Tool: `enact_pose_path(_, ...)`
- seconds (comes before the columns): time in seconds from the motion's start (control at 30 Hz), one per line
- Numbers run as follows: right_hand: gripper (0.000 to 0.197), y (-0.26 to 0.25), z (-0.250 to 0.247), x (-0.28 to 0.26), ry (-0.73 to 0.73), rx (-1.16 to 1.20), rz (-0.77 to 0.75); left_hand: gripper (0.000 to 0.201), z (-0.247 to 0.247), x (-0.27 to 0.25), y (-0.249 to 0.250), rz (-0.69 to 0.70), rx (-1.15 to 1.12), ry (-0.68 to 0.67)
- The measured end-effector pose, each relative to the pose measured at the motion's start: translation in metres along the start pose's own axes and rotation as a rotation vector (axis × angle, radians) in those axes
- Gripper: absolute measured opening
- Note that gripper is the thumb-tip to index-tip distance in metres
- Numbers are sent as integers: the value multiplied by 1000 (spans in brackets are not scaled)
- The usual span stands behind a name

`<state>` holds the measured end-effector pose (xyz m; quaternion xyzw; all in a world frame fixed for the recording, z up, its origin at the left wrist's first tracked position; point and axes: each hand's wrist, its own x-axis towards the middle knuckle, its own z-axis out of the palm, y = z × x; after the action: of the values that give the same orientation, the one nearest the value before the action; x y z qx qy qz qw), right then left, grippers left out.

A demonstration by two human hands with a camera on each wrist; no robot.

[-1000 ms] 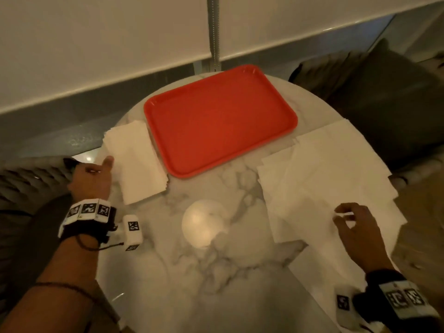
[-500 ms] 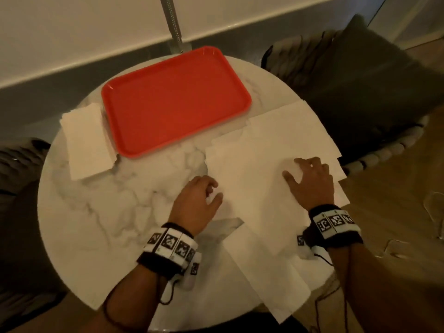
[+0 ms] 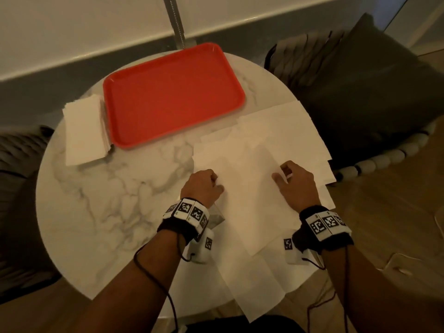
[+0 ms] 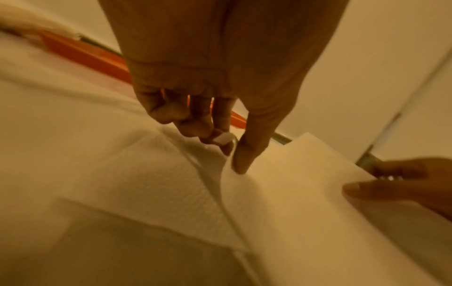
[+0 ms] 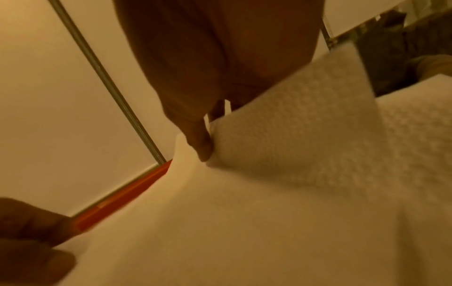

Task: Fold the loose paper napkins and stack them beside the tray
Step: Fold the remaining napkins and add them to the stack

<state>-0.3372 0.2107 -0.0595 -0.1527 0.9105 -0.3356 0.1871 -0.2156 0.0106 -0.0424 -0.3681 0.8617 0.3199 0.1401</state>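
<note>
Several loose white paper napkins (image 3: pixel 276 140) lie spread over the right half of the round marble table (image 3: pixel 96 200). Both hands are on the top napkin (image 3: pixel 249 179). My left hand (image 3: pixel 204 183) pinches its left edge between thumb and curled fingers (image 4: pixel 220 139). At the right side my right hand (image 3: pixel 288 174) pinches a raised fold of the same sheet (image 5: pixel 281 145). A stack of folded napkins (image 3: pixel 84 131) sits left of the red tray (image 3: pixel 173 92).
The tray lies empty at the back of the table. Dark cushioned seats (image 3: pixel 372 80) flank the table at right and left. Some loose napkins hang over the table's near right edge (image 3: pixel 264 296). A wall with a metal strip (image 3: pixel 176 18) runs behind.
My left hand has come over from the folded stack to the loose napkins. Both hands went from lying on the top sheet to pinching it.
</note>
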Motion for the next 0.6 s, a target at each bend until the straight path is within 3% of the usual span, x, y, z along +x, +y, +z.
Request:
enact_pose_path(0.1, 18, -9, -9, -10, -42, 87, -94, 12, -9, -4, 8, -21, -217, -32)
enact_pose_path(0.3, 9, -43, -20, -41, -240, 418, -210, 8, -30, -30, 51, -141, -933, -154)
enact_pose_path(0.5, 66, -70, -17, -60, -291, 530, -181, 16, -50, -40, 68, -108, -1157, -167)
enact_pose_path(0.6, 47, -72, -6, -57, -210, 567, -156, 26, -60, -41, 57, -90, -1164, -161)
